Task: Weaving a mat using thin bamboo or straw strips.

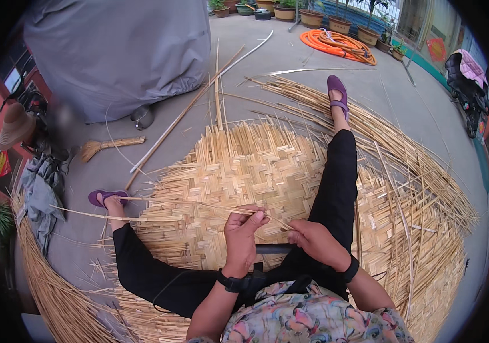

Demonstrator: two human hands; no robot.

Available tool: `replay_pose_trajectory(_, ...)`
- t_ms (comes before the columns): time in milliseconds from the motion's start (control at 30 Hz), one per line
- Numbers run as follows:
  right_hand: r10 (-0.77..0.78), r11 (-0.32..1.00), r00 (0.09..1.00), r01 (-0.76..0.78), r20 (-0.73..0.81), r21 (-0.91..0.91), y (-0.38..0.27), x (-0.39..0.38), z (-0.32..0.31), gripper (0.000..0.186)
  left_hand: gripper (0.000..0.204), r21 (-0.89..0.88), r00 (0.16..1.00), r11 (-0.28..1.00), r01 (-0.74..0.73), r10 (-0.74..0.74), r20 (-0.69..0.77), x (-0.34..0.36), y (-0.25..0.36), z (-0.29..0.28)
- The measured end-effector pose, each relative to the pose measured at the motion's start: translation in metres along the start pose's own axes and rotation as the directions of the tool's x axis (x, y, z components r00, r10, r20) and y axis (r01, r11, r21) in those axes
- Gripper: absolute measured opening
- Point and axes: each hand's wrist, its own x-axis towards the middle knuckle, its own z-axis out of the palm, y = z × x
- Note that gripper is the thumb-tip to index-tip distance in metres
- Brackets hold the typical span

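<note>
Fingers [257, 219] of left hand [240, 235] and right hand [317, 243] pinch a pale strip [220, 207]; both forearms [213, 308] angle inward.

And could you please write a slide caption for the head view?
Above a woven mat, the left hand and right hand hold thin strips, with an orange hose coiled beyond.

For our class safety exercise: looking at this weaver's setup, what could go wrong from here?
1. The left hand and right hand grip thin strips bare, so a splinter or cut seems possible.
2. The far edge of the woven mat has loose, ragged ends, which might shift or snag.
3. The right shoe is beside piled loose strips, a possible trip when standing.
</note>
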Motion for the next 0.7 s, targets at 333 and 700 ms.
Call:
replay_pose_trajectory(333,-0.362,0.612,0.932,0.254,0.02,-0.749,0.071,0.123,0.028,0.013,0.026,0.52,0.87,0.772,0.366,-0.482,0.101,0.036,0.067,-0.064)
replay_pose_trajectory(700,-0.008,0.649,0.849,0.406,0.528,-0.643,0.128,0.062,0.107,0.021,0.038,0.585,0.93,0.73,0.354,-0.342,-0.137,0.354,0.086,-0.111)
